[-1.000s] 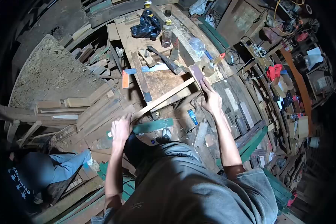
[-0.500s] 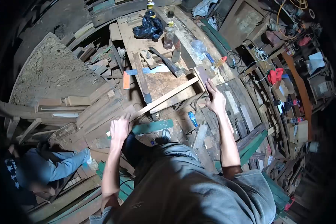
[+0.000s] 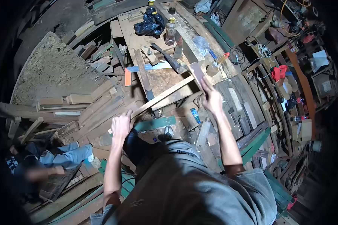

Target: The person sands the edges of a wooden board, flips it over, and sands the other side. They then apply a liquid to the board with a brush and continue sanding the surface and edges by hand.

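Note:
My left hand is closed round the near end of a long, pale wooden strip, which slants up to the workbench. At its far end the strip meets a flat purplish-brown board. My right hand grips that board by its lower end, fingers laid along it. Just beyond lie a dark, long-handled tool and a try square with an orange stock. A dark-tipped wooden bar crosses the square's blade.
A black plastic bag and a bottle stand farther back on the bench. Stacked planks lie to the left, where another person sits low. Loose boards and a blue packet lie below the bench.
My right hand and the brown board have shifted slightly left, and the board has tilted more. My left hand keeps its hold on the strip. The other person's arm has moved.

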{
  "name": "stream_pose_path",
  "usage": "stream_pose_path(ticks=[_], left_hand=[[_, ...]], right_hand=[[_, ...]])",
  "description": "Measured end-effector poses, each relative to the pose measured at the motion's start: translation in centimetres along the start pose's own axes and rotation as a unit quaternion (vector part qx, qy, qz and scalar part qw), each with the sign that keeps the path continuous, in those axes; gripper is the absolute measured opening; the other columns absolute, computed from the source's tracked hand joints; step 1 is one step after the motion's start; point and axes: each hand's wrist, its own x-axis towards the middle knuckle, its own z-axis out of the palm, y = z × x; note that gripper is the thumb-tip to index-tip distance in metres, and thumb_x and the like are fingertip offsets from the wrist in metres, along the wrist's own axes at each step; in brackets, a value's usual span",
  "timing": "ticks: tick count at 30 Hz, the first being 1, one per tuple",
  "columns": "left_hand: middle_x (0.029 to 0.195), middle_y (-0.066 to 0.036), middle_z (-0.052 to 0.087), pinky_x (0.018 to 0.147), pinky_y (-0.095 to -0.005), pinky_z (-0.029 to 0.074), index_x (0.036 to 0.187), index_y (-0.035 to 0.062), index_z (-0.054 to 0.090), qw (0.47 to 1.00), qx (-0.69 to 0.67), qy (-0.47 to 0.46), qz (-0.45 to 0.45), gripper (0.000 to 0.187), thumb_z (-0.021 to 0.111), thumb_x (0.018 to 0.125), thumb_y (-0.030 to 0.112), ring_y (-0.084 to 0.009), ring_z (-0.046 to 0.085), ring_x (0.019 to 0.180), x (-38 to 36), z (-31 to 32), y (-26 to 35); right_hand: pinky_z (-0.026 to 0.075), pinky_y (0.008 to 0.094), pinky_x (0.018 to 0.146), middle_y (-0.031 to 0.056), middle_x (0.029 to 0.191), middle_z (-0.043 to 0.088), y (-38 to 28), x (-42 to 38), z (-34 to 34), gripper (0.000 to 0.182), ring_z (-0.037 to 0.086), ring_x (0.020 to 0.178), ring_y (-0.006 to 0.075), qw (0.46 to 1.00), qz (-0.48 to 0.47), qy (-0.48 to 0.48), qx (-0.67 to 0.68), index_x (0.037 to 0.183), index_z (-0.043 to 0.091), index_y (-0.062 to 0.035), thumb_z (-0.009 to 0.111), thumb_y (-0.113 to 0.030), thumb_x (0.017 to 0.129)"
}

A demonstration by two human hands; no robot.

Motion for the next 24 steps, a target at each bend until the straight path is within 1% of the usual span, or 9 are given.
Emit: stream_pose_path(ticks=[3,6,10,13,14,17,18,20,24], left_hand=[[0.093,-0.020,0.071,0.074,-0.0528,0.054,0.108,0.0076,0.061,1.000,-0.011,0.010,0.012,0.034,0.076,0.086,0.030,-0.0425,0.070,0.084,0.0,-0.4,0.1],[0.089,-0.021,0.071,0.072,-0.0530,0.053,0.107,0.0069,0.061,1.000,-0.022,0.014,0.000,0.035,0.075,0.087,0.032,-0.0433,0.070,0.083,0.8,-0.6,0.1],[0.089,-0.021,0.070,0.073,-0.0546,0.053,0.107,0.0071,0.061,1.000,-0.027,0.013,0.002,0.034,0.074,0.088,0.031,-0.0445,0.069,0.084,0.4,-0.5,-0.2],[0.091,-0.023,0.070,0.076,-0.0546,0.053,0.107,0.0073,0.060,1.000,-0.028,-0.001,-0.007,0.032,0.074,0.088,0.030,-0.0450,0.069,0.087,0.2,-0.7,0.1],[0.091,-0.023,0.070,0.076,-0.0545,0.053,0.107,0.0073,0.060,1.000,-0.026,0.006,-0.005,0.032,0.074,0.088,0.030,-0.0452,0.069,0.087,0.1,-0.3,0.0],[0.093,-0.022,0.070,0.077,-0.0551,0.053,0.106,0.0073,0.061,0.999,-0.036,0.003,-0.006,0.035,0.074,0.089,0.035,-0.0457,0.069,0.086,0.3,-0.5,0.3],[0.094,-0.022,0.070,0.076,-0.0551,0.053,0.106,0.0072,0.061,0.999,-0.031,0.000,-0.007,0.036,0.073,0.089,0.036,-0.0455,0.069,0.086,0.4,-0.6,0.1],[0.094,-0.021,0.071,0.075,-0.0548,0.054,0.106,0.0071,0.062,1.000,-0.023,-0.006,-0.012,0.037,0.073,0.090,0.039,-0.0449,0.069,0.085,0.7,-0.6,0.1],[0.096,-0.020,0.072,0.072,-0.0536,0.054,0.106,0.0076,0.063,1.000,-0.020,-0.004,-0.004,0.037,0.072,0.091,0.041,-0.0436,0.069,0.086,0.8,-0.6,-0.4]], right_hand=[[0.061,0.0404,0.088,0.0050,0.156,0.049,-1.4,-0.9,4.0,0.084,0.071,0.106,0.0343,0.998,-0.017,0.056,0.013,0.149,0.055,-0.0191,0.061,0.000,0.067],[0.061,0.0406,0.087,0.0049,0.156,0.049,-11.7,-4.8,7.1,0.085,0.072,0.101,0.0325,0.995,-0.039,-0.065,0.070,0.150,0.054,-0.0192,0.061,0.001,0.068],[0.062,0.0426,0.084,0.0052,0.153,0.052,-12.8,-3.9,2.7,0.080,0.073,0.093,0.0313,0.969,-0.140,-0.193,0.066,0.150,0.054,-0.0200,0.061,-0.002,0.072],[0.062,0.0415,0.083,-0.0014,0.153,0.053,-5.1,-0.9,2.6,0.076,0.073,0.092,0.0343,0.996,0.020,-0.081,-0.024,0.148,0.056,-0.0199,0.062,-0.005,0.073],[0.062,0.0408,0.086,-0.0006,0.153,0.051,-2.3,-0.4,1.4,0.077,0.072,0.100,0.0340,1.000,-0.014,0.013,0.013,0.148,0.055,-0.0193,0.062,-0.004,0.073],[0.061,0.0392,0.090,-0.0009,0.156,0.048,-2.3,0.0,1.7,0.079,0.069,0.112,0.0340,0.996,0.084,0.022,0.033,0.149,0.054,-0.0189,0.062,-0.003,0.072],[0.062,0.0399,0.085,0.0018,0.158,0.047,-3.1,-0.8,4.4,0.080,0.071,0.106,0.0342,0.994,0.029,0.102,0.042,0.149,0.054,-0.0181,0.061,-0.002,0.071],[0.062,0.0449,0.081,0.0054,0.158,0.047,-7.6,-2.8,6.0,0.083,0.072,0.093,0.0401,0.996,-0.058,0.020,0.058,0.150,0.052,-0.0147,0.064,-0.006,0.069],[0.062,0.0416,0.084,0.0053,0.153,0.052,-9.8,-3.6,4.3,0.078,0.072,0.102,0.0333,0.987,-0.129,-0.088,0.043,0.146,0.058,-0.0183,0.062,-0.003,0.069]])
